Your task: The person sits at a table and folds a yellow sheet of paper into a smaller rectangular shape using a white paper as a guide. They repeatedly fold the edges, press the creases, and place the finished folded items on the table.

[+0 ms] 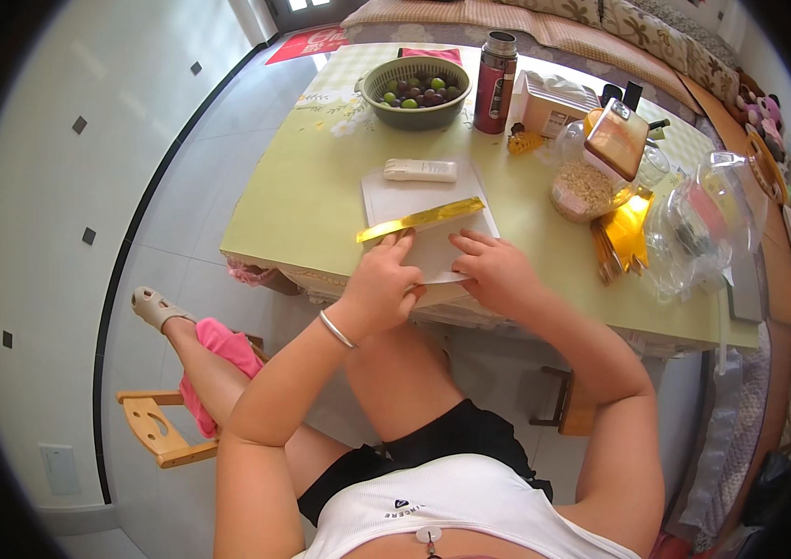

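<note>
A white sheet point(451, 244) lies at the table's near edge, its front edge between my two hands. Across it runs a narrow shiny gold strip point(423, 218), slanting up to the right. The fingers of my left hand point(381, 282) are curled over the sheet's near left side, tips by the strip's lower edge. On the near right side, my right hand point(496, 267) rests its fingers on the sheet, with the thumb at the front edge. Both hands appear to grip the sheet between thumb and fingers. Above the strip lies a small white oblong case point(420, 170).
A colander bowl point(417, 115) of grapes and a dark red flask point(495, 84) stand at the back. On the right are a tissue box point(554, 104), a phone point(616, 140) on a jar of grains point(582, 189), gold foil point(624, 233) and clear plastic packaging point(708, 228).
</note>
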### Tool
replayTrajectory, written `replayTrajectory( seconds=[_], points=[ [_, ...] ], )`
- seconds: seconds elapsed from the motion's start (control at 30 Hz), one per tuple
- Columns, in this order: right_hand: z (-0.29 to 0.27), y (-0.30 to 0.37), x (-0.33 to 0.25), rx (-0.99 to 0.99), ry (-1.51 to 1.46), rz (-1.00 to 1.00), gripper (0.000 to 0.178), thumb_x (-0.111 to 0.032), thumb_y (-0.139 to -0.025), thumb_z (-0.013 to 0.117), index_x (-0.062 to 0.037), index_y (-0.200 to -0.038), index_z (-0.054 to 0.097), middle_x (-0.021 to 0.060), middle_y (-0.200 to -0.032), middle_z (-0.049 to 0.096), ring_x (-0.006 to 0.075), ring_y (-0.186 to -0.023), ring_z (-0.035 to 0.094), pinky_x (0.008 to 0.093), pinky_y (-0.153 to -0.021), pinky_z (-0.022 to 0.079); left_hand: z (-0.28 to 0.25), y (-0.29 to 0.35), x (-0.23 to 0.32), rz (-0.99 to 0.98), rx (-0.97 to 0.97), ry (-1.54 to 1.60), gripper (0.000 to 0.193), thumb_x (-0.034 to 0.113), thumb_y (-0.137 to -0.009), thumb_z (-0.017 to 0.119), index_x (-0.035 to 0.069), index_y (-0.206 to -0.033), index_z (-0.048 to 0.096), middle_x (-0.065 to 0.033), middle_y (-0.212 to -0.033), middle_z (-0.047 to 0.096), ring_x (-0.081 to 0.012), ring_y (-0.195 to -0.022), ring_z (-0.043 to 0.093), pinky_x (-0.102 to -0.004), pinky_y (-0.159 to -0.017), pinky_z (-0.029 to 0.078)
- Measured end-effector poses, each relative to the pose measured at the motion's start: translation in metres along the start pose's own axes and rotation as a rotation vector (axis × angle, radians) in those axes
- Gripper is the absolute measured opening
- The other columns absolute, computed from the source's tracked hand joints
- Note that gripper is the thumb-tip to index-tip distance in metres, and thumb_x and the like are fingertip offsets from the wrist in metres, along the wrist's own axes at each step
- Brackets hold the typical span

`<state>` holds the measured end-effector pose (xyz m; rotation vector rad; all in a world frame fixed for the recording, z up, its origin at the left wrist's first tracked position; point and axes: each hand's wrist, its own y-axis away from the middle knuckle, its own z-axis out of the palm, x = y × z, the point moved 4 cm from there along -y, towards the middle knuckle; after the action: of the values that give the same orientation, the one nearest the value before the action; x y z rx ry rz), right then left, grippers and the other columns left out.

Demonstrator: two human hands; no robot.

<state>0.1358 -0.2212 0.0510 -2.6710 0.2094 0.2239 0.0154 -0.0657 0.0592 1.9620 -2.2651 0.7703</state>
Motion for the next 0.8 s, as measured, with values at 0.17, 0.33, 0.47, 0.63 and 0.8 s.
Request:
replayTrajectory(
  seconds=[0.17,0.33,0.47,0.63,0.8],
  points=[
    [-0.001,-0.01,0.034,-0.244,-0.418,0.062,0.017,-0.025,-0.089,0.075,-0.0087,-0.095,0.074,0.0142,-0.151,0.05,0.0369,-0.145,0.039,0.0441,-0.107,0.046,0.003,0.002,-0.019,-0.08,-0.013,0.216,0.014,0.011,-0.084,0.072,-0.001,-0.092,0.071,-0.0236,-0.11,0.062,-0.039,-0.102,0.058,-0.0434,-0.09,0.049],
    [0.0,-0.013,0.072,-0.311,-0.779,0.133,0.021,-0.028,-0.095,0.07,-0.0074,-0.098,0.076,0.0125,-0.152,0.05,0.0321,-0.15,0.032,0.037,-0.102,0.05,0.002,-0.005,-0.03,-0.238,-0.214,0.363,0.018,0.012,-0.091,0.067,-0.003,-0.1,0.072,-0.0212,-0.121,0.065,-0.033,-0.106,0.061,-0.0368,-0.093,0.049],
    [0.028,-0.02,0.095,-0.271,-1.048,0.523,0.029,-0.027,-0.097,0.069,-0.0056,-0.116,0.074,0.0084,-0.133,0.066,0.016,-0.113,0.061,0.0284,-0.093,0.051,0.007,0.004,-0.045,-0.426,0.009,0.501,0.022,0.015,-0.093,0.067,-0.005,-0.102,0.071,-0.0186,-0.119,0.069,-0.0265,-0.106,0.064,-0.0332,-0.092,0.049],
    [0.052,-0.018,0.118,-0.224,-0.882,0.605,0.034,-0.03,-0.093,0.074,-0.0016,-0.112,0.074,0.0036,-0.098,0.075,0.0099,-0.084,0.061,0.0284,-0.075,0.05,0.003,0.008,-0.055,-0.471,0.125,0.493,0.023,0.017,-0.088,0.074,-0.006,-0.092,0.073,-0.0177,-0.105,0.071,-0.0254,-0.098,0.066,-0.0325,-0.086,0.051],
    [0.033,-0.04,0.083,-0.131,-0.573,0.657,0.025,-0.026,-0.085,0.078,-0.0031,-0.095,0.077,0.0082,-0.09,0.072,0.0214,-0.083,0.065,0.0339,-0.075,0.051,-0.003,0.008,-0.061,-0.634,0.059,0.096,0.023,0.017,-0.077,0.08,-0.002,-0.089,0.074,-0.0145,-0.093,0.069,-0.0302,-0.091,0.064,-0.0381,-0.081,0.051]
  ],
)
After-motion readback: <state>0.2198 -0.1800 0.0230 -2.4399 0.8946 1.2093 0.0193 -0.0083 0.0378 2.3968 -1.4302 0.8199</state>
